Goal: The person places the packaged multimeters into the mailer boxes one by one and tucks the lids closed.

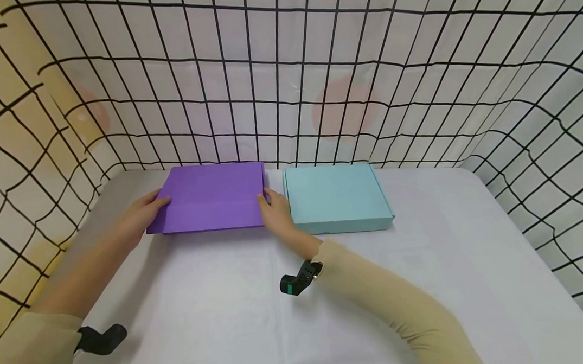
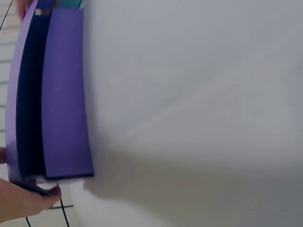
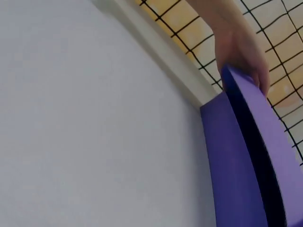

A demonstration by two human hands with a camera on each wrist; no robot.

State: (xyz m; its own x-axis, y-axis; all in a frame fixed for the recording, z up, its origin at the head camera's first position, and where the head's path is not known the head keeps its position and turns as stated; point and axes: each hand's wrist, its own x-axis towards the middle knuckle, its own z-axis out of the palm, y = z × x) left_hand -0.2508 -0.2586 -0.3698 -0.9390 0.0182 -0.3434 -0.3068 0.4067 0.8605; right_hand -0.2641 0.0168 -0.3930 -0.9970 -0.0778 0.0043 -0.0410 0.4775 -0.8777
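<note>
A purple box (image 1: 212, 197) lies at the back left of the white table, its lid lifted a little at the front. My left hand (image 1: 140, 216) grips the lid's left edge, thumb on top. At the opposite edge, my right hand (image 1: 276, 213) pinches the lid beside the teal box. Both wrist views show a dark gap between the raised lid and the box's front wall (image 2: 66, 94). The right wrist view also catches my left hand (image 3: 242, 56) at the far corner of the lid. The box's inside is hidden in shadow.
A closed teal box (image 1: 339, 197) lies just right of the purple one. Black wire mesh (image 1: 300, 103) stands along the back and both sides of the white tabletop (image 1: 227, 304). Dark wrist straps with camera mounts (image 1: 299, 279) hang at my cuffs.
</note>
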